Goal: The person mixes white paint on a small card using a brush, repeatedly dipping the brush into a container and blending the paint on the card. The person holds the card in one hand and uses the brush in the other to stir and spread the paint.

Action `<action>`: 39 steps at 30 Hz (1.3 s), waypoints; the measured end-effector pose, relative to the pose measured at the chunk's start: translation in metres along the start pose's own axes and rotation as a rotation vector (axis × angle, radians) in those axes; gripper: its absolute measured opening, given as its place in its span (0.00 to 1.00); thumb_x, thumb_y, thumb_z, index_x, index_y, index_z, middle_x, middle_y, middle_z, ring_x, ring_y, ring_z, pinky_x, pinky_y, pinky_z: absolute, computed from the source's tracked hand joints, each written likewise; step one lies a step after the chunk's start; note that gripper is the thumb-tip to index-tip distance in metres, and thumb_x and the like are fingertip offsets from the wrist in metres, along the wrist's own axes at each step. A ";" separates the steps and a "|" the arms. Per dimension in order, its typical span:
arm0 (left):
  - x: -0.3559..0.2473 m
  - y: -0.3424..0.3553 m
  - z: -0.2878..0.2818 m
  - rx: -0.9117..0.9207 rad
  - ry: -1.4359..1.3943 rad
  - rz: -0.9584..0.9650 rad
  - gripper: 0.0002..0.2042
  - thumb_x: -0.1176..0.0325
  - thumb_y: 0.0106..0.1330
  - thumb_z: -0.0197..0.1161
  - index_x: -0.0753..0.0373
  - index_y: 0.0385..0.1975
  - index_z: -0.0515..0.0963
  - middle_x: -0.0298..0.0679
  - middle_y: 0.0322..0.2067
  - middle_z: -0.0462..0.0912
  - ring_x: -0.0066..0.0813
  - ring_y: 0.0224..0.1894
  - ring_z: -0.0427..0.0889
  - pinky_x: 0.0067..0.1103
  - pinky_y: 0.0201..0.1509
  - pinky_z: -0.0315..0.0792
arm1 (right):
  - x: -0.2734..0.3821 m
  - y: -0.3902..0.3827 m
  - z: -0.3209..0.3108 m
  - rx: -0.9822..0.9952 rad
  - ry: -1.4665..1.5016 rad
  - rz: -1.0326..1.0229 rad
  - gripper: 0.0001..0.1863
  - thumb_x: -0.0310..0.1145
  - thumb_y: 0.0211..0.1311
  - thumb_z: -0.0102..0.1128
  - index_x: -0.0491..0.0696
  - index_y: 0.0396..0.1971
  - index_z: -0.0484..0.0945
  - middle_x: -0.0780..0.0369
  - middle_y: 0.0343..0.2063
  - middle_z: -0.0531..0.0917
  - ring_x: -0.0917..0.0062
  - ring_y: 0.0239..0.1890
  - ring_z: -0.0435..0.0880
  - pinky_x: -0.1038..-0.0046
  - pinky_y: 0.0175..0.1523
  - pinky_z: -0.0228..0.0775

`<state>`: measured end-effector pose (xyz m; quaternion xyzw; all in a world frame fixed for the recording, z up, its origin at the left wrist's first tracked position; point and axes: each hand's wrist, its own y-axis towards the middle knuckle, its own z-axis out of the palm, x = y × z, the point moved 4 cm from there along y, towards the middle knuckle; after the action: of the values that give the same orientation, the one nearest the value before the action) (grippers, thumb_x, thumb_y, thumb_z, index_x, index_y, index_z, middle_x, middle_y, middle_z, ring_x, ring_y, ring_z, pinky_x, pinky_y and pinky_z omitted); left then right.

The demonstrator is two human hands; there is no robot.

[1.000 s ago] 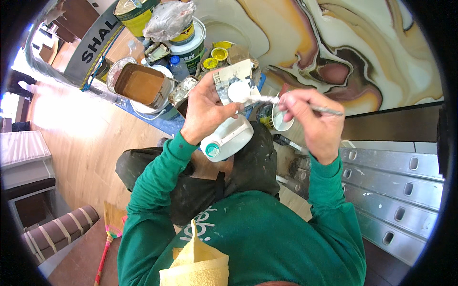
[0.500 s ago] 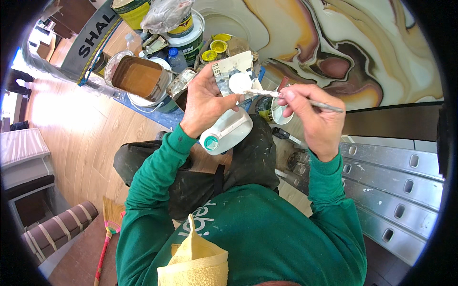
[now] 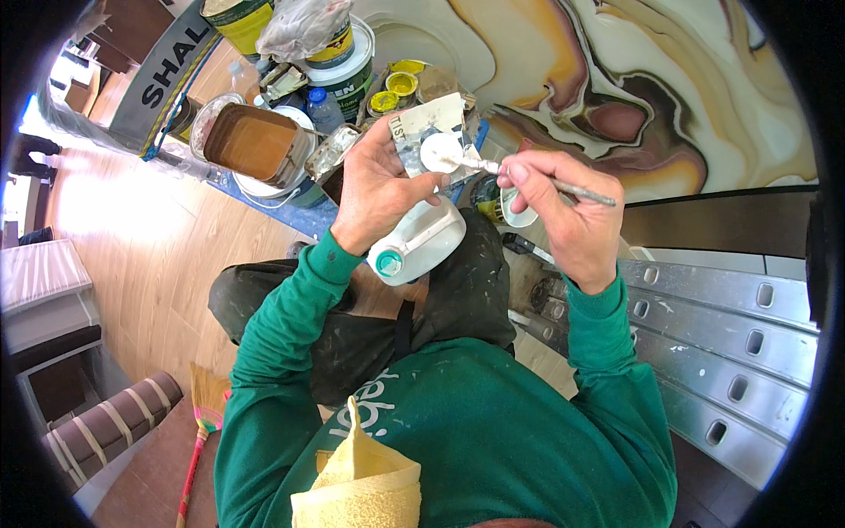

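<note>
While the left hand [image 3: 380, 189] grips cardboard [image 3: 447, 117], the right hand's [image 3: 572, 209] pinched brush [image 3: 486, 165] shifts leftward.

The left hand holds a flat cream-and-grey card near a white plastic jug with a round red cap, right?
Not quite: the head view shows a round green cap on the white plastic jug. The left hand does hold the flat cream-and-grey card.

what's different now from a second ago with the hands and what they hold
The right hand has moved left, bringing the white-coated tip of the thin tool from the edge of the round white patch further over it. Nothing was taken hold of or let go: the left hand still holds the card, and the white jug is still below it in the picture.
</note>
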<state>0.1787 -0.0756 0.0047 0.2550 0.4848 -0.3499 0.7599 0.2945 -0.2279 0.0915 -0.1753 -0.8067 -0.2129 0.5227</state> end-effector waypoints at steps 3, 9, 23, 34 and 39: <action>0.000 0.000 -0.001 0.012 0.022 -0.009 0.30 0.89 0.49 0.65 0.72 0.56 0.67 0.44 0.46 0.81 0.30 0.43 0.83 0.20 0.31 0.82 | 0.001 -0.002 -0.004 -0.114 0.079 -0.024 0.08 0.26 0.66 0.58 0.37 0.37 0.82 0.58 0.30 0.85 0.81 0.27 0.80 0.80 0.34 0.73; 0.000 0.000 -0.001 0.014 0.022 -0.046 0.29 0.89 0.50 0.65 0.73 0.55 0.68 0.45 0.46 0.81 0.30 0.43 0.83 0.21 0.33 0.83 | -0.002 -0.002 -0.001 -0.107 0.072 -0.042 0.07 0.26 0.64 0.60 0.38 0.34 0.83 0.62 0.26 0.84 0.84 0.25 0.79 0.81 0.31 0.72; 0.009 -0.001 -0.008 0.043 -0.136 -0.238 0.20 0.78 0.64 0.56 0.72 0.57 0.68 0.47 0.49 0.79 0.35 0.46 0.83 0.29 0.45 0.82 | -0.010 -0.003 -0.009 -0.124 0.087 -0.027 0.07 0.24 0.63 0.59 0.37 0.35 0.83 0.61 0.28 0.84 0.83 0.26 0.79 0.81 0.31 0.71; 0.012 0.002 -0.012 -0.020 -0.254 -0.291 0.19 0.79 0.64 0.53 0.74 0.56 0.70 0.48 0.46 0.81 0.34 0.46 0.84 0.30 0.48 0.81 | -0.008 -0.001 -0.011 -0.131 0.099 -0.046 0.07 0.24 0.63 0.58 0.37 0.35 0.83 0.60 0.29 0.84 0.82 0.27 0.80 0.81 0.32 0.72; 0.004 0.002 -0.013 0.022 -0.031 -0.219 0.26 0.87 0.53 0.62 0.75 0.56 0.69 0.48 0.50 0.80 0.33 0.50 0.82 0.27 0.57 0.76 | -0.006 0.000 -0.015 -0.143 0.120 -0.044 0.07 0.24 0.63 0.58 0.37 0.35 0.83 0.60 0.29 0.84 0.82 0.27 0.80 0.81 0.32 0.72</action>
<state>0.1743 -0.0665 -0.0040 0.2034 0.4943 -0.4400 0.7216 0.3090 -0.2360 0.0913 -0.1813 -0.7601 -0.2916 0.5516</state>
